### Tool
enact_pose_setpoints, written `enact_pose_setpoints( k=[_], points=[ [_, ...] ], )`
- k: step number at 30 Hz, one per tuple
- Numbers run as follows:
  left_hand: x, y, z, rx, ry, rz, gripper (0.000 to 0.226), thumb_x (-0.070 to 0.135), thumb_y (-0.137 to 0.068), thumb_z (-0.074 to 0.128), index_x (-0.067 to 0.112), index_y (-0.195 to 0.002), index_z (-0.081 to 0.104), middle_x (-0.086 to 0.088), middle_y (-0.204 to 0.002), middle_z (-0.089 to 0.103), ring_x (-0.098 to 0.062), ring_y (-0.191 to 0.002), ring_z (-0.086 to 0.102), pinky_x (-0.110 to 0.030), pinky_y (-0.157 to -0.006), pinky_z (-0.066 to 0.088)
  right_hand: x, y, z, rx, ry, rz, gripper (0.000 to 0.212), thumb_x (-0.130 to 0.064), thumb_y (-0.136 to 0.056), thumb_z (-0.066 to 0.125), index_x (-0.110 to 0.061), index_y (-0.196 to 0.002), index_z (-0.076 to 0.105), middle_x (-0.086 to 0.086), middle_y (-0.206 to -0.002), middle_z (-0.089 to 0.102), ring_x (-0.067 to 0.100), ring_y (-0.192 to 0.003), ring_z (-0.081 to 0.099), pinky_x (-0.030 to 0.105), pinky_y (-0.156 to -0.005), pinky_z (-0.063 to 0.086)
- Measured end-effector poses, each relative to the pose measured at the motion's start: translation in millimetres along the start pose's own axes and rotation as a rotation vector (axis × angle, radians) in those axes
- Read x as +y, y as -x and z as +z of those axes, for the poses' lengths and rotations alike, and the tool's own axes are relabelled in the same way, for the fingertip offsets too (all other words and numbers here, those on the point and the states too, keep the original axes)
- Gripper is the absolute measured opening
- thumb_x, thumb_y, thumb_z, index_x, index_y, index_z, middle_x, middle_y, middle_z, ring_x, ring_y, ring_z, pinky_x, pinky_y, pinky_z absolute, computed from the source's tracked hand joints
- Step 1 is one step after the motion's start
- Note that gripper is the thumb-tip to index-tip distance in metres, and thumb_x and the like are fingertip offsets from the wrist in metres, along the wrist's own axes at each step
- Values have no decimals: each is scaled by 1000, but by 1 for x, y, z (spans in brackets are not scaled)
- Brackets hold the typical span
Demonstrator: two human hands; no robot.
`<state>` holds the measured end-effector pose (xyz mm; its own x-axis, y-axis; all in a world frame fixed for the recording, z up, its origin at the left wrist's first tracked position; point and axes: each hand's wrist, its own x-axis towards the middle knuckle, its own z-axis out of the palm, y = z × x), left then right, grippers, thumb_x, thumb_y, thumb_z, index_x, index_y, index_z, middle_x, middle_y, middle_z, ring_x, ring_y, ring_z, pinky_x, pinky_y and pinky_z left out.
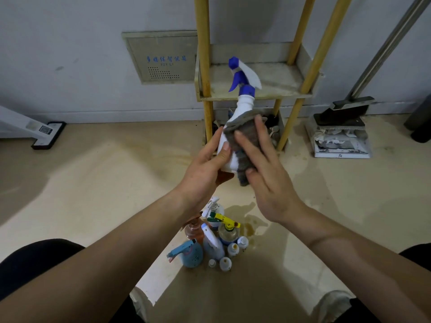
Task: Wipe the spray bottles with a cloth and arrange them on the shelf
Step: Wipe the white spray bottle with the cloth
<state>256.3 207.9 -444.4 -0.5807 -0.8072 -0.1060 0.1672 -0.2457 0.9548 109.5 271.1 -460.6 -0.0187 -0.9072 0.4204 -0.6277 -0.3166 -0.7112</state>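
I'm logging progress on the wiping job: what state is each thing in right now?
white spray bottle: tilted, held up, cloth on it
grey cloth: pressed against the bottle's body
left hand: grips the bottle's base
right hand: presses the cloth with straight fingers
shelf: upright by the wall
floor bottles: clustered together

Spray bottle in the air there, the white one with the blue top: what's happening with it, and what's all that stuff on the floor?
A person is wiping it. Their left-hand grip holds the white spray bottle tilted up in front of the yellow-posted shelf, and their right-hand grip presses a grey cloth flat against its side. The other bottles stand in a cluster on the floor between the person's knees, not yet on the shelf.
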Motion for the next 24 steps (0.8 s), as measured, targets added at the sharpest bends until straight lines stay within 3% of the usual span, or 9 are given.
enact_pose_setpoints(
  k=[3, 7, 11, 13, 16, 18, 19, 22, 24],
  points=[
    [3, -1, 1, 15, 0, -8, 52, 33, -100, 50, 29, -151, 42, -10, -136, 63, -24, -117, 63, -46, -99, 49, 4, 1, 2, -27, 33, -30, 62, -12, -95, 36, -17, -156, 30, 5, -168, -2, 22, -155, -2, 45, -126, 12],
    [-3, 0, 6, 1, -95, -29, 53, 36, -99, 57, 41, -150, 41, -2, -132, 65, -25, -114, 63, -43, -99, 47, 9, -15, -9, 61, -312, 227, 63, -14, -96, 33, -28, -157, 23, -5, -166, 18, 1, -149, 20, 28, -123, 21],
    [-9, 0, 13, 16, -128, -47, 52, 33, -103, 54, 40, -152, 39, 1, -134, 65, -27, -121, 62, -39, -98, 50, 8, -25, -14, 148, -556, 435, 54, -8, -105, 27, -26, -155, 24, -9, -154, 36, -25, -117, 44, 7, -102, 38],
    [-6, -3, 13, 36, -116, -39, 47, 32, -104, 51, 39, -150, 42, -1, -133, 65, -22, -112, 65, -34, -91, 51, 8, -17, -11, 116, -449, 347, 57, -16, -102, 30, -36, -154, 19, -10, -162, 23, -15, -136, 32, 18, -116, 31],
    [0, -5, 6, 56, -71, -35, 43, 33, -104, 49, 38, -147, 46, -5, -129, 68, -19, -103, 68, -34, -85, 53, 11, -1, -3, -61, -11, 110, 62, -22, -100, 34, -37, -157, 15, -8, -168, -7, 1, -151, 5, 17, -119, 22],
    [2, -5, 3, 60, -57, -43, 44, 33, -104, 48, 36, -148, 45, -5, -127, 69, -20, -104, 69, -36, -85, 55, 9, 2, 0, -91, 99, 27, 63, -20, -99, 36, -33, -158, 16, -6, -167, -13, 12, -155, -1, 35, -124, 22],
    [3, -5, 3, 66, -62, -57, 44, 35, -103, 49, 39, -147, 46, -4, -126, 69, -22, -105, 69, -39, -88, 56, 7, 1, -1, -82, 75, 18, 63, -19, -99, 37, -32, -157, 17, -6, -167, -12, 12, -155, -1, 37, -124, 22],
    [3, -4, 7, 67, -113, -94, 43, 44, -99, 54, 49, -142, 48, 2, -125, 70, -24, -108, 67, -42, -93, 52, 12, -9, -7, -33, -134, 141, 57, -19, -99, 34, -37, -153, 23, -9, -168, 2, -3, -150, 7, 19, -121, 19],
    [-1, -3, 11, 56, -130, -115, 45, 44, -99, 56, 50, -142, 47, 1, -127, 68, -25, -108, 67, -43, -94, 51, 17, -17, -9, 41, -326, 265, 55, -22, -98, 33, -42, -149, 26, -8, -166, 16, -4, -148, 17, 24, -123, 19]
  ],
)
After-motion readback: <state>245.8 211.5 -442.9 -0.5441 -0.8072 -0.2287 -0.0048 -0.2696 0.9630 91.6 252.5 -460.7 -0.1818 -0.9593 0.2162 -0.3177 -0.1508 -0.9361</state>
